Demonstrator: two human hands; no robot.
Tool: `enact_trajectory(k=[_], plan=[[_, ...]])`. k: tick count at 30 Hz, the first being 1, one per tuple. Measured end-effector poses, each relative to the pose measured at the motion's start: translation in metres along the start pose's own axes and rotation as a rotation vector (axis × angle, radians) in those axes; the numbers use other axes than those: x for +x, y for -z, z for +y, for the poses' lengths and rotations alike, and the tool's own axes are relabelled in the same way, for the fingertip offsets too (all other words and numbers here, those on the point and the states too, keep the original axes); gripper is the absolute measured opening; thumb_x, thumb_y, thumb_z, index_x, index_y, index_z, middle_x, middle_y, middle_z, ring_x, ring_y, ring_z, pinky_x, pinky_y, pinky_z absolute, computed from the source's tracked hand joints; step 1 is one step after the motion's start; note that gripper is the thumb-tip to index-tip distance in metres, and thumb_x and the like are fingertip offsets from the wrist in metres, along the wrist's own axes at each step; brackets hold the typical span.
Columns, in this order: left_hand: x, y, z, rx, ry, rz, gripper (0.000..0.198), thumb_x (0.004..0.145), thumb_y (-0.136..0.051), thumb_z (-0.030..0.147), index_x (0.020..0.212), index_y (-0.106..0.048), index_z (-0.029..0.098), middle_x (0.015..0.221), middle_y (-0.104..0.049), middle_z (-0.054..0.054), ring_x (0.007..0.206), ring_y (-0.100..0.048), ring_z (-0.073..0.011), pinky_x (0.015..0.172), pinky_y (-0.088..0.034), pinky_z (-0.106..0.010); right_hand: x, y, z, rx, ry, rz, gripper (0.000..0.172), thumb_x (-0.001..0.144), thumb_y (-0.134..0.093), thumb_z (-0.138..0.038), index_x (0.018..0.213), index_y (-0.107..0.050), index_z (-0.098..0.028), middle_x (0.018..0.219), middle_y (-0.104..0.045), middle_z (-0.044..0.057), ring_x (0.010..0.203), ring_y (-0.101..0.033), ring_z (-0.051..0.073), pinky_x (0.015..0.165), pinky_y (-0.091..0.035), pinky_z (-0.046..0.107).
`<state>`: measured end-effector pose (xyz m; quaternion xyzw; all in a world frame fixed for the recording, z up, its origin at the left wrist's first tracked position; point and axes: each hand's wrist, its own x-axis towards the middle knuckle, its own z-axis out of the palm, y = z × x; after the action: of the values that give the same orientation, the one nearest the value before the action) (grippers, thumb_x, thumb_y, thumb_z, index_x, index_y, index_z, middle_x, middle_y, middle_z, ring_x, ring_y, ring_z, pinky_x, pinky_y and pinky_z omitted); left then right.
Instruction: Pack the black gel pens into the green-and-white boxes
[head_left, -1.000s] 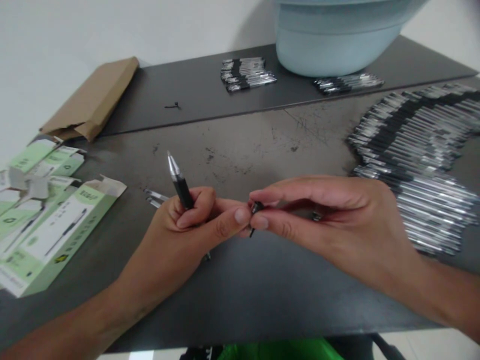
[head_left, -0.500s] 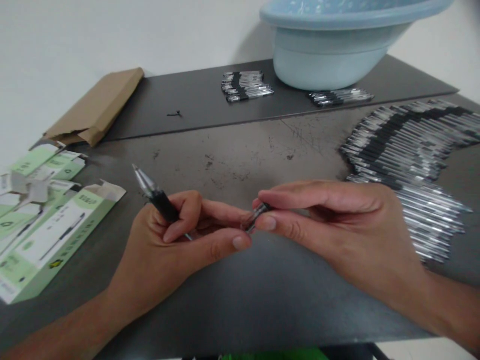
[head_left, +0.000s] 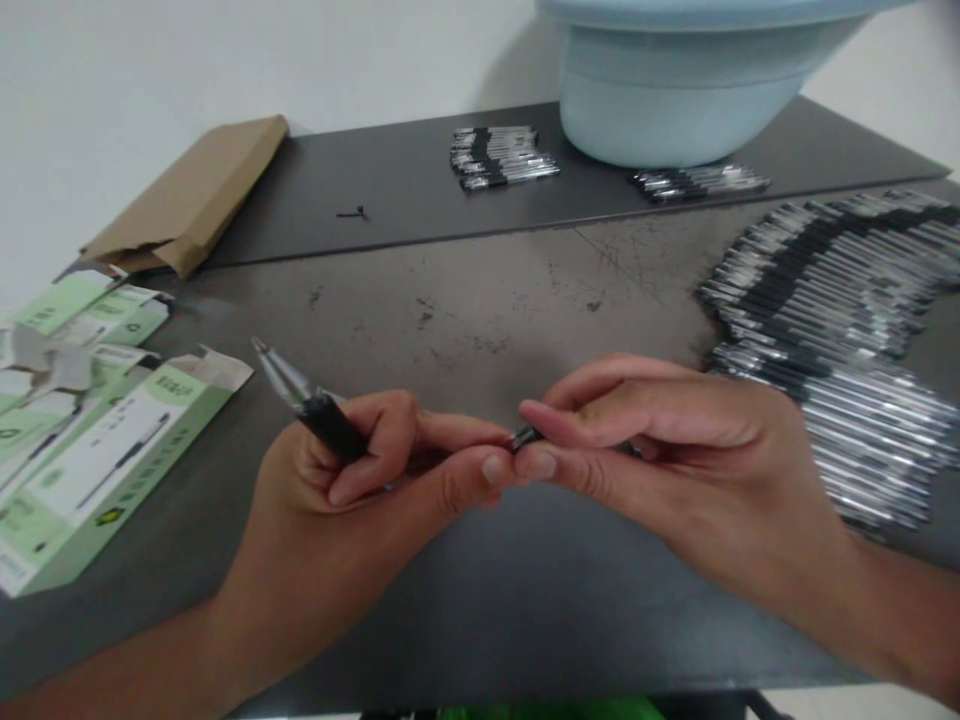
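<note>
Between boxes (head_left: 124,455) and rowed pens (head_left: 874,425), left grip (head_left: 330,535) tight round one pen (head_left: 334,426); right grip (head_left: 697,460) tight on dark piece (head_left: 526,437)

We see a dark grey, smooth-topped table (head_left: 570,600), scuffed with black marks around its middle, and a darker flat strip (head_left: 397,175) along its back. On that strip we find a thin black scrap (head_left: 351,213), two clusters of clear, black-gripped pens (head_left: 502,158) and a light blue plastic tub (head_left: 675,100). At our left lie green-and-white cardboard cartons (head_left: 124,465) near a brown paper packet (head_left: 187,190); at our right, a broad fan of clear, black-banded pens (head_left: 840,275).
</note>
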<state>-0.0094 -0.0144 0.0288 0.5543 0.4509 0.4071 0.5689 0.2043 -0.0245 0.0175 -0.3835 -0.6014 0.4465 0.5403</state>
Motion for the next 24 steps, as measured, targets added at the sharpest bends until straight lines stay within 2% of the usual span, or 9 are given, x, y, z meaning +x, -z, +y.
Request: enact_trajectory(k=[3, 7, 11, 16, 20, 24], plan=[[-0.0019, -0.0007, -0.0001, -0.051, 0.031, -0.013, 0.071, 0.089, -0.088, 0.014, 0.059, -0.024, 0.019, 0.087, -0.089, 0.005, 0.069, -0.083, -0.0113, 0.063, -0.067, -0.013, -0.0019, 0.0009, 0.0019, -0.039, 0.010, -0.010, 0.009, 0.088, -0.095, -0.020, 0.087, -0.090, -0.026, 0.092, -0.086, -0.002, 0.077, -0.080, 0.009, 0.074, -0.068, 0.017], [-0.0042, -0.0006, 0.0011, -0.120, 0.078, -0.046, 0.072, 0.091, -0.088, 0.016, 0.059, -0.024, 0.020, 0.089, -0.090, 0.003, 0.073, -0.085, -0.0147, 0.065, -0.070, -0.018, -0.0028, 0.0045, 0.0008, -0.162, 0.104, -0.054, 0.006, 0.092, -0.092, -0.023, 0.093, -0.091, -0.028, 0.094, -0.086, 0.000, 0.083, -0.081, 0.012, 0.074, -0.069, 0.021], [-0.0030, 0.0004, 0.0036, -0.153, 0.117, -0.062, 0.073, 0.089, -0.092, 0.021, 0.059, -0.025, 0.021, 0.086, -0.089, 0.002, 0.076, -0.085, -0.0170, 0.067, -0.071, -0.021, -0.0012, 0.0073, -0.0008, -0.255, 0.171, -0.091, 0.010, 0.095, -0.089, -0.024, 0.100, -0.092, -0.032, 0.093, -0.086, 0.001, 0.087, -0.081, 0.016, 0.083, -0.071, 0.030], [-0.0009, 0.0014, 0.0031, -0.156, 0.134, -0.071, 0.073, 0.087, -0.094, 0.023, 0.060, -0.027, 0.023, 0.087, -0.089, 0.000, 0.078, -0.086, -0.0199, 0.069, -0.072, -0.026, -0.0003, 0.0088, 0.0015, -0.264, 0.199, -0.120, 0.017, 0.096, -0.088, -0.021, 0.107, -0.092, -0.033, 0.096, -0.086, 0.001, 0.089, -0.080, 0.016, 0.084, -0.069, 0.031], [-0.0022, 0.0013, 0.0027, -0.155, 0.124, -0.058, 0.073, 0.088, -0.093, 0.023, 0.059, -0.026, 0.023, 0.089, -0.090, 0.000, 0.077, -0.085, -0.0186, 0.070, -0.071, -0.026, -0.0004, 0.0097, 0.0020, -0.250, 0.219, -0.135, 0.023, 0.096, -0.087, -0.020, 0.110, -0.091, -0.037, 0.095, -0.086, 0.000, 0.090, -0.080, 0.018, 0.089, -0.069, 0.036], [-0.0013, 0.0010, 0.0031, -0.142, 0.139, -0.075, 0.073, 0.087, -0.094, 0.023, 0.059, -0.026, 0.022, 0.089, -0.090, -0.001, 0.076, -0.085, -0.0174, 0.066, -0.069, -0.022, 0.0005, 0.0099, 0.0033, -0.248, 0.206, -0.141, 0.024, 0.095, -0.088, -0.019, 0.111, -0.091, -0.038, 0.095, -0.086, 0.000, 0.090, -0.079, 0.019, 0.085, -0.068, 0.035]])
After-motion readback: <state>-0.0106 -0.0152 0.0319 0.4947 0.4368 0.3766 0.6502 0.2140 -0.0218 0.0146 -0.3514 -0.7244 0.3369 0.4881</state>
